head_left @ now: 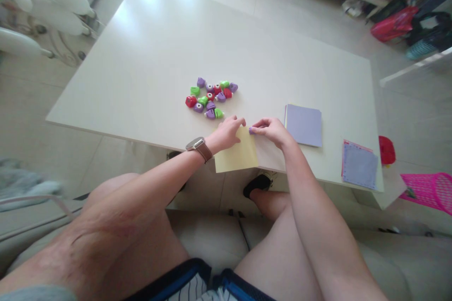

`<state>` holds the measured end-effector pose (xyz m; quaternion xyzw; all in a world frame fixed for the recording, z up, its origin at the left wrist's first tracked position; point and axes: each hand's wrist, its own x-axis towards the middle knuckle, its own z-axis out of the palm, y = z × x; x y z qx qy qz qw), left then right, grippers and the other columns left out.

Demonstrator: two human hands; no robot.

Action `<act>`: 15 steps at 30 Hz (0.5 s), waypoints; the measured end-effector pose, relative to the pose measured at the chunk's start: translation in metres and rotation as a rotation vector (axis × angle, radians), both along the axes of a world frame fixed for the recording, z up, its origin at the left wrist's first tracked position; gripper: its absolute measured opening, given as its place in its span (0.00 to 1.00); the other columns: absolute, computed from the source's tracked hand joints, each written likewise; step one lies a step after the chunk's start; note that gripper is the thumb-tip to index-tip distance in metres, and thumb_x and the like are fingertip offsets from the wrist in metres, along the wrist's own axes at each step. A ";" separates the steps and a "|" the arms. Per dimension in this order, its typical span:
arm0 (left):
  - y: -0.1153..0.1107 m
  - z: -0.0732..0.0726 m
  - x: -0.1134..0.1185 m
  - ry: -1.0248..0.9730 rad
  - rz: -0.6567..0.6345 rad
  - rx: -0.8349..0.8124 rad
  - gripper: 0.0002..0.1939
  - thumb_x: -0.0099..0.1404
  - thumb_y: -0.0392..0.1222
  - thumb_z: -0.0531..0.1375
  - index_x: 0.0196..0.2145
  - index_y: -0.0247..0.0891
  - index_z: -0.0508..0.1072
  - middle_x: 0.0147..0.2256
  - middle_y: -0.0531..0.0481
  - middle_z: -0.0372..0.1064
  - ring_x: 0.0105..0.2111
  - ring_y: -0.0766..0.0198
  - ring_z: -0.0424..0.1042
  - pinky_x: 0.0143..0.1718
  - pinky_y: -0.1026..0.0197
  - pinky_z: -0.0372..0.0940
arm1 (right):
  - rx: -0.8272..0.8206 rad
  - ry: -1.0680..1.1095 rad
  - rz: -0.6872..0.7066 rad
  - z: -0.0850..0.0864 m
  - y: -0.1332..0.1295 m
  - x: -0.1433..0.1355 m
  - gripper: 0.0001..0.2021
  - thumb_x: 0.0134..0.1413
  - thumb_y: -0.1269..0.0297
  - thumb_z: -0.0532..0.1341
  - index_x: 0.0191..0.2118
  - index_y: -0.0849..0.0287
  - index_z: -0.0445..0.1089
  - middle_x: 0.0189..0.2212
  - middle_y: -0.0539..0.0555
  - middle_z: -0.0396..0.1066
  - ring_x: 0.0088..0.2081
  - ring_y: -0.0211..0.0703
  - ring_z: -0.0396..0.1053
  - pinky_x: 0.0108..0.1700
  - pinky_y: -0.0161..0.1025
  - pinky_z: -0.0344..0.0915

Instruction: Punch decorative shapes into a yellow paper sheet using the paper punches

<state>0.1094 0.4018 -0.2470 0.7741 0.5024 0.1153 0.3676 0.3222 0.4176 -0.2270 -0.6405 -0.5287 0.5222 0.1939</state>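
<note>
Our left grip (229, 130) is spread at the paper (238, 156), which overhangs the tabletop (148, 61); our right grip (272, 130) pinches a purple piece (251, 130) by its corner. We best keep it flat.

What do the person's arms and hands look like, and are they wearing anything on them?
Both hands are gloveless. The left hand has a watch at its wrist, with a shiny case and brown strap. A pale greyish sleeve shows higher up that arm. The right hand has no watch, and its visible forearm is sleeveless.
</note>
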 end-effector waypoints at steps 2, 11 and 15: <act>0.000 -0.002 -0.001 -0.002 0.001 0.003 0.29 0.56 0.31 0.70 0.55 0.41 0.70 0.50 0.42 0.67 0.53 0.46 0.71 0.52 0.47 0.68 | 0.020 0.006 0.032 0.002 -0.001 0.000 0.10 0.43 0.61 0.74 0.32 0.59 0.79 0.33 0.56 0.81 0.38 0.46 0.75 0.47 0.43 0.70; 0.002 -0.005 -0.002 -0.006 -0.005 -0.001 0.28 0.56 0.32 0.70 0.53 0.42 0.71 0.49 0.44 0.67 0.52 0.47 0.71 0.52 0.48 0.68 | 0.071 -0.179 0.077 0.017 -0.003 0.020 0.07 0.49 0.63 0.72 0.35 0.59 0.79 0.34 0.56 0.81 0.37 0.47 0.76 0.45 0.44 0.71; 0.002 -0.003 -0.002 -0.004 -0.003 -0.018 0.28 0.56 0.32 0.70 0.53 0.42 0.71 0.49 0.44 0.67 0.51 0.48 0.71 0.52 0.48 0.68 | 0.104 -0.233 0.056 0.018 -0.004 0.029 0.06 0.51 0.64 0.71 0.35 0.59 0.79 0.34 0.57 0.81 0.38 0.47 0.77 0.46 0.44 0.71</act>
